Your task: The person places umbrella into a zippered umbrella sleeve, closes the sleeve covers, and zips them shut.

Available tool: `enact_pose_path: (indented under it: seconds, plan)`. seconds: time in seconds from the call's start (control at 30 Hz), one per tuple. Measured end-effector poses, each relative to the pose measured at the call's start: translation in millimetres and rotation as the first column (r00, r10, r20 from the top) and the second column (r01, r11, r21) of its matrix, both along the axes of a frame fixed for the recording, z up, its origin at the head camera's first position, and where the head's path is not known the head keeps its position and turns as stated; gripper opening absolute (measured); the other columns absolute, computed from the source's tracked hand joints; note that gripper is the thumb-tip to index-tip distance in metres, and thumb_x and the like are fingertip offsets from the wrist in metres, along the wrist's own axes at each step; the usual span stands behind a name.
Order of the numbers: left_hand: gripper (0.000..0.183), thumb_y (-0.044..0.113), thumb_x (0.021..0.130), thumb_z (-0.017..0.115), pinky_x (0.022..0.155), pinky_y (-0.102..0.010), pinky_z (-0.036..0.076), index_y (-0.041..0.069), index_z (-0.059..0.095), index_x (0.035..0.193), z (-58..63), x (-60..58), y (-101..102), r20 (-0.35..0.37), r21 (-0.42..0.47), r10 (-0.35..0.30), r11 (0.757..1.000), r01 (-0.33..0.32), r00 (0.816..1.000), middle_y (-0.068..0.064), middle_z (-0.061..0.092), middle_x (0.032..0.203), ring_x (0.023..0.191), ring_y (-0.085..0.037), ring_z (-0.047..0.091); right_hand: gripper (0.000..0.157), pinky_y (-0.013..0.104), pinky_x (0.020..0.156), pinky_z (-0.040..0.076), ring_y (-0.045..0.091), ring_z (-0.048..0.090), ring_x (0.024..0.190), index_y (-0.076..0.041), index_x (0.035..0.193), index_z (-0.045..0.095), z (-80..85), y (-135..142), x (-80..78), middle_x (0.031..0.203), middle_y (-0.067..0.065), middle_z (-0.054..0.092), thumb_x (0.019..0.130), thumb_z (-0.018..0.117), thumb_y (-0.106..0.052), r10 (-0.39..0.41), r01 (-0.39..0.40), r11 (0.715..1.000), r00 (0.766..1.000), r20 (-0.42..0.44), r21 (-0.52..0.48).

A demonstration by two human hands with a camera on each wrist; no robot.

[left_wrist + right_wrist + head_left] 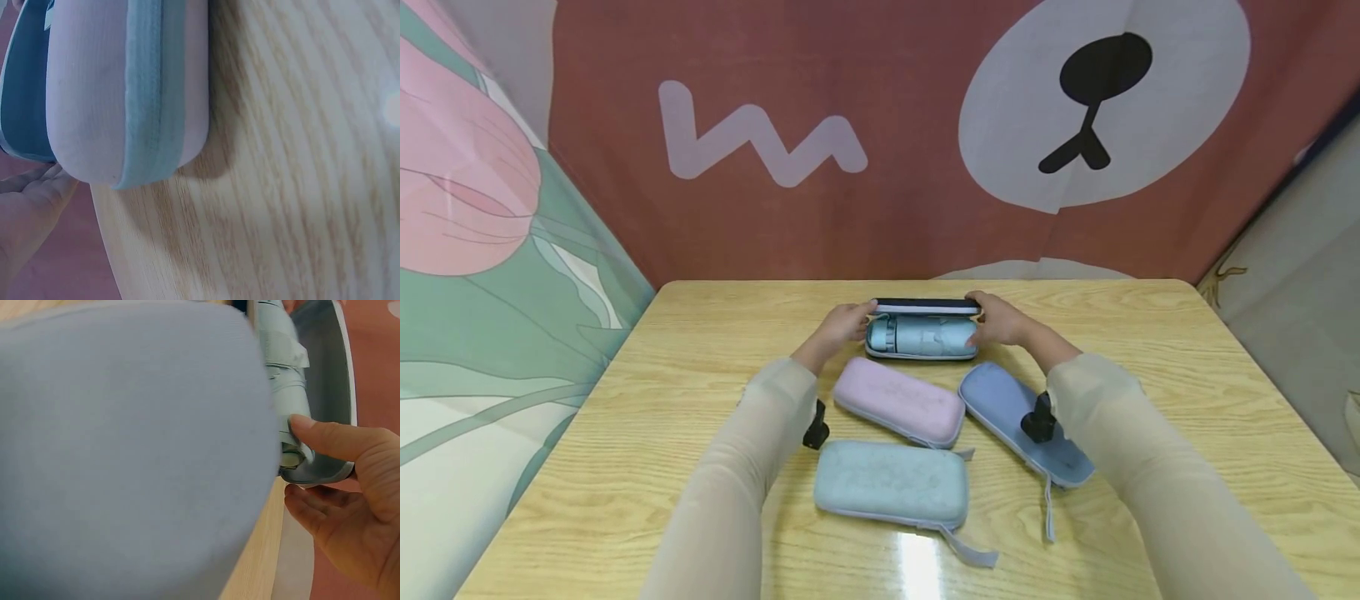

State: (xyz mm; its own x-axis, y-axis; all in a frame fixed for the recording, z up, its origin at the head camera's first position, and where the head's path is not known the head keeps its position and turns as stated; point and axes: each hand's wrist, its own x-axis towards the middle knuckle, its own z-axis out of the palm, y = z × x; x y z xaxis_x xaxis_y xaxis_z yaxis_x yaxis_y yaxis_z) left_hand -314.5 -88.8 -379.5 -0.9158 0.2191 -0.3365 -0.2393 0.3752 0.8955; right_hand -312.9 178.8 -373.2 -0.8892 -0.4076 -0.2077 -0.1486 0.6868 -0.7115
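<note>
Near the table's far edge lies an opened zip case with its lid raised behind it. Inside is a pale teal folded umbrella, lying lengthwise. At the case's left end, my left hand holds the lid's corner with thumb and fingers. My right hand grips the right end; in the right wrist view the thumb lies over the umbrella's end and the other fingers stay outside the case wall. The pink case in front hides part of the left fingers in the left wrist view.
Three closed cases lie nearer on the wooden table: a pink one, a light teal one in front, and a blue one under the right forearm. Fabric straps hang from them. A brown printed curtain stands behind.
</note>
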Motion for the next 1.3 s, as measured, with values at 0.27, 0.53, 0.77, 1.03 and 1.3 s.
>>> enact_pose_path:
  seconds: [0.27,0.53,0.77,1.03,1.3]
  plan:
    - [0.058,0.039,0.09,0.04,0.091,-0.035,0.036,-0.002,0.034,0.13,-0.7,0.0,1,-0.013,-0.022,0.0,1.0,-0.001,1.0,-0.022,0.036,0.128,0.113,-0.028,0.041,0.084,0.044,0.087,0.037,0.045,0.037,0.11,0.011,0.131,0.018,-3.0,1,1.3,0.127,0.031,0.027,0.066,0.07,0.002,0.064,-0.059,0.997,0.994,-0.088,0.048]
    - [0.055,0.031,0.091,0.041,0.092,-0.035,0.034,-0.007,0.029,0.13,-1.7,-0.9,2,0.004,0.017,0.0,1.0,0.0,1.0,-0.022,0.035,0.128,0.115,-0.029,0.039,0.077,0.041,0.079,0.043,0.039,0.046,0.101,0.008,0.128,0.03,-4.0,-1,6.7,0.117,0.028,0.037,0.065,0.073,-0.002,0.044,-0.02,0.993,0.979,-0.201,0.12]
    - [0.051,0.023,0.092,0.041,0.094,-0.035,0.031,-0.008,0.028,0.13,0.6,2.2,0,0.011,0.055,-0.051,0.997,0.051,0.999,-0.019,0.031,0.133,0.119,-0.03,0.033,0.063,0.039,0.073,0.044,0.034,0.051,0.089,0.005,0.12,0.042,-8.3,-1,9.2,0.106,0.024,0.045,0.065,0.072,-0.003,0.037,0.004,0.99,0.954,-0.297,0.138]
    - [0.051,0.023,0.091,0.044,0.093,-0.038,0.032,-0.007,0.029,0.13,16.3,13.2,-1,0.0,-0.067,-0.125,0.99,0.124,0.992,-0.02,0.032,0.132,0.116,-0.031,0.037,0.053,0.038,0.07,0.044,0.032,0.052,0.086,0.005,0.114,0.047,-7.7,-2,14.4,0.104,0.024,0.047,0.067,0.071,-0.003,0.055,-0.009,0.99,0.944,-0.325,0.141]
    - [0.057,0.033,0.085,0.052,0.082,-0.036,0.042,-0.006,0.039,0.125,-15.6,-2.8,-3,-0.111,-0.182,-0.132,0.977,0.111,0.985,-0.018,0.046,0.12,0.098,-0.025,0.051,0.05,0.037,0.066,0.043,0.03,0.05,0.08,0.006,0.113,0.046,-9.3,-4,18.7,0.1,0.023,0.047,0.068,0.067,-0.003,0.062,-0.007,0.986,0.942,-0.329,0.166]
